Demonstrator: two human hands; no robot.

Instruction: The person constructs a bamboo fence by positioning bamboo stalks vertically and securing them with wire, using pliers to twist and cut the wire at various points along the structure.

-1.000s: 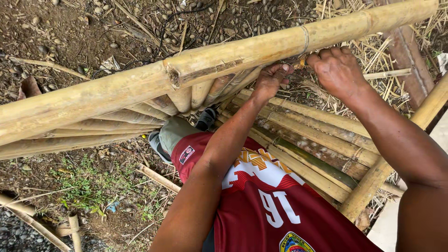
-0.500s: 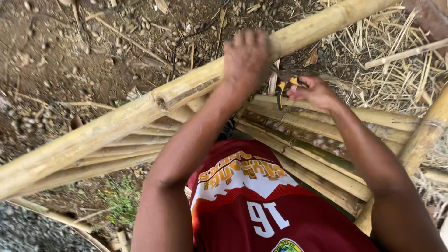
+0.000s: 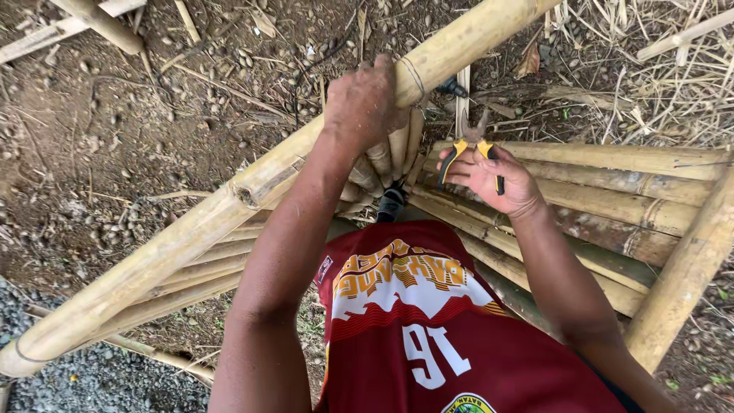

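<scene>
R fingers [image 3: 459, 170] loosely round pliers [image 3: 472, 145].

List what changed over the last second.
The left hand rose from the slat ends onto the top bamboo pole and gripped it. The right hand dropped away from the pole toward the slats, with yellow-handled pliers now showing in its grip. The bamboo frame stayed put.
</scene>
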